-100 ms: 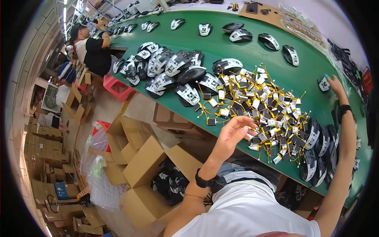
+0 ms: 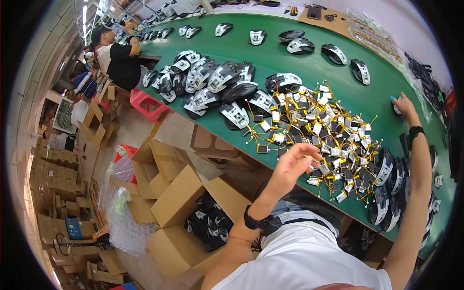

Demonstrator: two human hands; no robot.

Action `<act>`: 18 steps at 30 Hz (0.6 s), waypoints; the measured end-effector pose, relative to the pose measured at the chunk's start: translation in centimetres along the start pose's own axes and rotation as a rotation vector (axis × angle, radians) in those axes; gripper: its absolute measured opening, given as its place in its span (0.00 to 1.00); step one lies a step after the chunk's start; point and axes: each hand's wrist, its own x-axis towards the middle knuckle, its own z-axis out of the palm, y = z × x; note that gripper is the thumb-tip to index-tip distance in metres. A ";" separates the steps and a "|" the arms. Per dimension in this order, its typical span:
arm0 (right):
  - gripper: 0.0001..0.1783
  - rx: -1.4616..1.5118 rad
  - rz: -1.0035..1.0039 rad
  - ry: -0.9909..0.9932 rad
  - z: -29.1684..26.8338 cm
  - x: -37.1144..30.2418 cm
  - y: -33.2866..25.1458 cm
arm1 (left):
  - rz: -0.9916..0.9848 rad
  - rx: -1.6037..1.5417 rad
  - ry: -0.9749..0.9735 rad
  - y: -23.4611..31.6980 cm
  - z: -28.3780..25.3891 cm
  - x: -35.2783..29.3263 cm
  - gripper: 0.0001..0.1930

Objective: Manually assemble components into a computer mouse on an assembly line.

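Note:
My right hand (image 2: 407, 107) grips a black and white mouse shell (image 2: 397, 109) at the right side of the green bench, and the hand hides most of it. A blue cover shows on one of its fingertips. My left hand (image 2: 296, 166) hovers at the bench's near edge with loosely bent fingers apart, and I see nothing held in it. Beside it spreads a heap of small silver and black battery packs (image 2: 333, 145) with yellow tape and thin wires. More mouse shells (image 2: 380, 205) are stacked right of the batteries, close to my right forearm.
Left of the batteries lies a pile of mouse shells (image 2: 224, 77). Single shells (image 2: 257, 36) form a row along the far side of the green bench (image 2: 208, 46). An open carton (image 2: 176, 198) with black parts stands at lower left. A co-worker (image 2: 121, 63) sits beyond a pink stool (image 2: 149, 106).
My right hand has closed over the mouse shell and covers more of it. The whole view has shifted slightly; my left hand stays by the batteries.

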 end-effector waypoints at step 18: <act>0.32 0.580 -0.863 -0.466 -2.6 -18.1 -5.7 | -0.182 -0.367 -0.077 -2.0 8.5 5.9 0.43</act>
